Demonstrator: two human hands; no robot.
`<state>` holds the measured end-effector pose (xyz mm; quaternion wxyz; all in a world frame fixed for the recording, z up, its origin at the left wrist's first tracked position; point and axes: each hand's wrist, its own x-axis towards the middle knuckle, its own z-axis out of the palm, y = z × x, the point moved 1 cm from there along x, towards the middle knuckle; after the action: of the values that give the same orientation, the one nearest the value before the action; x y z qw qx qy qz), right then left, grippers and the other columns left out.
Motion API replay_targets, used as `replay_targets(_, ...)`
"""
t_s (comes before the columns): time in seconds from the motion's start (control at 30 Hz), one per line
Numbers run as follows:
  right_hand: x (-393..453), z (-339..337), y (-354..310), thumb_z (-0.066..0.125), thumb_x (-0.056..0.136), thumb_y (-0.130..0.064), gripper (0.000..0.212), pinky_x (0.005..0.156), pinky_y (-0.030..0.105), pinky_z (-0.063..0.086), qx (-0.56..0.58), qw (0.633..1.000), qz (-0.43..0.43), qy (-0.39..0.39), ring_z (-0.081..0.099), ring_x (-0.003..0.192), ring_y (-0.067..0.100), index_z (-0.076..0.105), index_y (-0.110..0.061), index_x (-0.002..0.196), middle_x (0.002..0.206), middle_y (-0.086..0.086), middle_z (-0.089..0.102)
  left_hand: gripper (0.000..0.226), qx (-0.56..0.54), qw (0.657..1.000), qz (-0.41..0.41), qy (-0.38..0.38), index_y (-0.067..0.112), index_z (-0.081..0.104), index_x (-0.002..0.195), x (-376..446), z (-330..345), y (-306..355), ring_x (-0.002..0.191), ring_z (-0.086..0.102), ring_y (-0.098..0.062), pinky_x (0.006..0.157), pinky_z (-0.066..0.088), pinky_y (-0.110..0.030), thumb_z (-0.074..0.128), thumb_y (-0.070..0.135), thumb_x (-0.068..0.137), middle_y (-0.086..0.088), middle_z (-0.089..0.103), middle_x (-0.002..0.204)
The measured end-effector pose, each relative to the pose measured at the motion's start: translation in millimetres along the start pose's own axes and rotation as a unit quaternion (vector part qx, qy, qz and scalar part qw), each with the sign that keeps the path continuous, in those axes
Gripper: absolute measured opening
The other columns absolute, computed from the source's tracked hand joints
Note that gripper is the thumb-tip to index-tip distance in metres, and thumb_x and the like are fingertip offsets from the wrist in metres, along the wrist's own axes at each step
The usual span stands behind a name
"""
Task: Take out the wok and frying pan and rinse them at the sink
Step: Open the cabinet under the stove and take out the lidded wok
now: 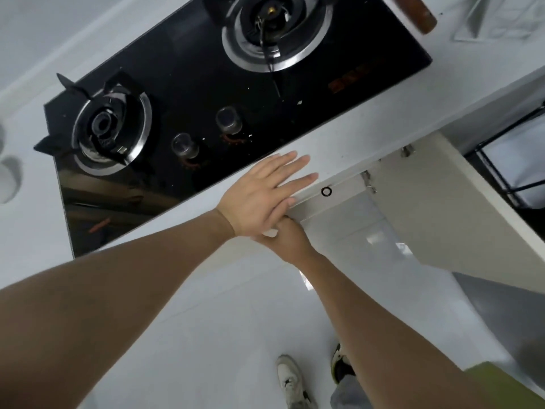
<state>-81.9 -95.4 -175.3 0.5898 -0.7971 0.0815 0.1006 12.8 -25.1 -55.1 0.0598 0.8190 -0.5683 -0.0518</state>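
Neither the wok nor the frying pan is in view. My left hand [262, 196] lies flat on the front edge of the white counter [348, 137], fingers straight and slightly apart, holding nothing. My right hand [287, 239] reaches in just under it, at the counter's lip, at the left end of the cabinet opening. Its fingers are hidden beneath my left palm and the lip, so its grip cannot be seen. A cream cabinet door [448, 208] below the counter stands swung open to the right.
A black glass gas hob [188, 72] with two burners and two knobs fills the counter behind my hands. A brown wooden handle [418, 13] pokes in at the top right. A black wire rack [507, 160] stands at the right. White floor tiles and my shoes [292, 382] lie below.
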Motion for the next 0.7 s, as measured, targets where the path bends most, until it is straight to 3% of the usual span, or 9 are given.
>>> replay_targets(0.07, -21, -4, 5, 0.075, 0.079, -0.051, 0.041, 0.078, 0.024, 0.051, -0.036, 0.998, 0.008, -0.050, 0.065, 0.094, 0.002, 0.065, -0.020, 0.103, 0.093, -0.014, 0.070, 0.048, 0.002, 1.000, -0.002, -0.005, 0.017, 0.039, 0.152, -1, 2, 1, 0.150, 0.019, -0.029, 0.119, 0.022, -0.049, 0.043, 0.025, 0.104, -0.011, 0.027, 0.161)
replay_targets(0.2, -73, 6, 11, 0.071, 0.079, -0.054, 0.036, 0.071, 0.032, 0.051, -0.166, 0.981, 0.002, -0.096, 0.063, 0.078, 0.015, 0.053, -0.024, 0.084, 0.078, -0.012, 0.066, 0.048, 0.016, 1.000, -0.002, -0.007, 0.017, 0.036, 0.153, -3, 1, 4, 0.150, 0.021, -0.030, 0.119, 0.022, -0.050, 0.038, 0.026, 0.106, -0.012, 0.027, 0.161)
replay_targets(0.3, -108, 23, 6, 0.069, 0.082, -0.048, 0.031, 0.068, 0.030, 0.049, -0.225, 0.968, -0.027, -0.104, 0.065, 0.081, 0.022, 0.055, -0.022, 0.091, 0.085, -0.005, 0.071, 0.049, 0.044, 0.999, -0.014, -0.008, 0.018, 0.034, 0.154, -4, 0, 10, 0.148, 0.025, -0.033, 0.118, 0.025, -0.049, 0.036, 0.026, 0.106, -0.013, 0.029, 0.160)
replay_targets(0.37, -129, 38, 2, 0.067, 0.084, -0.043, 0.029, 0.066, 0.030, 0.044, -0.268, 0.955, -0.043, -0.116, 0.064, 0.083, 0.026, 0.056, -0.019, 0.095, 0.087, -0.002, 0.071, 0.052, 0.040, 0.997, -0.067, -0.001, 0.017, 0.032, 0.155, -11, 4, 24, 0.148, 0.024, -0.035, 0.120, 0.022, -0.048, 0.035, 0.025, 0.104, -0.015, 0.029, 0.160)
replay_targets(0.53, -172, 77, -22, 0.065, 0.081, -0.038, 0.026, 0.063, 0.029, 0.035, -0.323, 0.924, -0.051, -0.200, 0.063, 0.083, 0.031, 0.053, -0.016, 0.090, 0.085, 0.003, 0.066, 0.061, -0.001, 0.986, -0.160, -0.035, 0.015, 0.016, 0.158, -74, 4, 46, 0.152, 0.008, -0.031, 0.124, 0.009, -0.042, 0.037, 0.019, 0.101, -0.014, 0.012, 0.164)
replay_targets(0.7, -208, 146, -30, 0.066, 0.078, -0.053, 0.061, 0.080, 0.039, 0.050, -0.316, 0.894, 0.022, -0.317, 0.061, 0.102, 0.035, 0.043, -0.013, 0.118, 0.116, 0.011, 0.061, 0.069, -0.074, 0.967, -0.221, -0.108, 0.019, 0.005, 0.159, -109, -17, 36, 0.153, -0.005, -0.020, 0.123, -0.001, -0.031, 0.036, 0.006, 0.100, 0.000, -0.003, 0.166)
